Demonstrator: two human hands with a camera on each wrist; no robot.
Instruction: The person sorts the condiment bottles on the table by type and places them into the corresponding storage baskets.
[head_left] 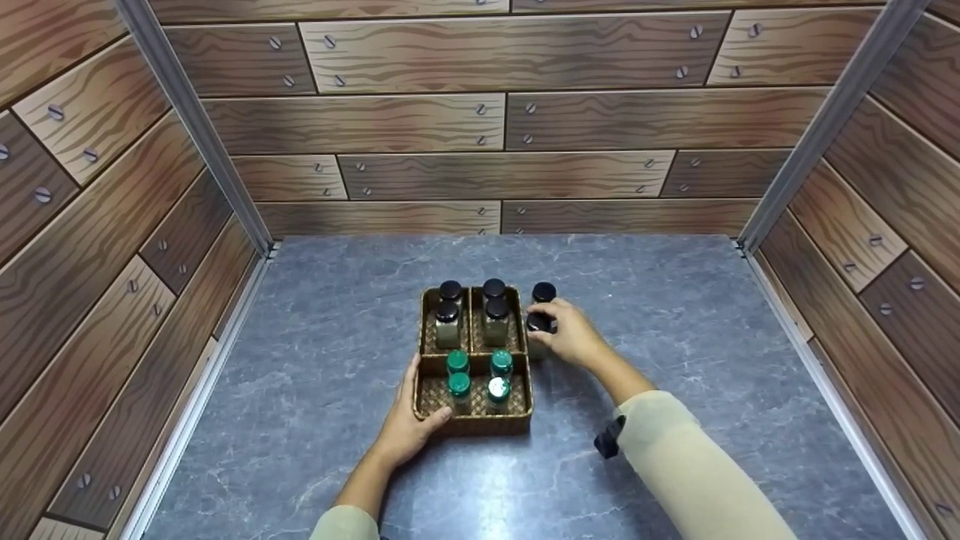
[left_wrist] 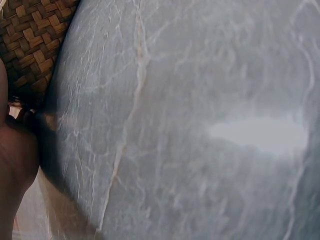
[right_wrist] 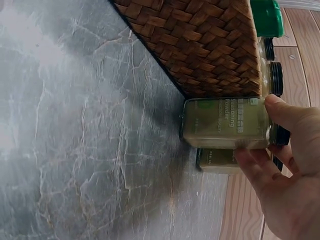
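Observation:
A woven basket (head_left: 476, 425) with three compartments stands in the middle of the table. My left hand (head_left: 405, 426) holds its front left corner, thumb at the front rim and fingers along the left side. To the right of the basket, my right hand (head_left: 576, 335) pinches a black-capped glass seasoning jar (right_wrist: 220, 122) near its cap. The jar is upright, close against the woven wall. Just behind it stands a second black-capped jar (head_left: 544, 290), partly hidden. Black-capped jars (head_left: 448, 334) fill pairs in both back compartments. Several green-capped jars (head_left: 459, 385) stand in the front compartment.
The grey marbled table (head_left: 315, 360) extends around the basket. Wood-patterned panels (head_left: 420, 124) rise at the back and both sides, with metal strips (head_left: 795, 127) at the corners. A black device (head_left: 610, 438) sits on the right wrist.

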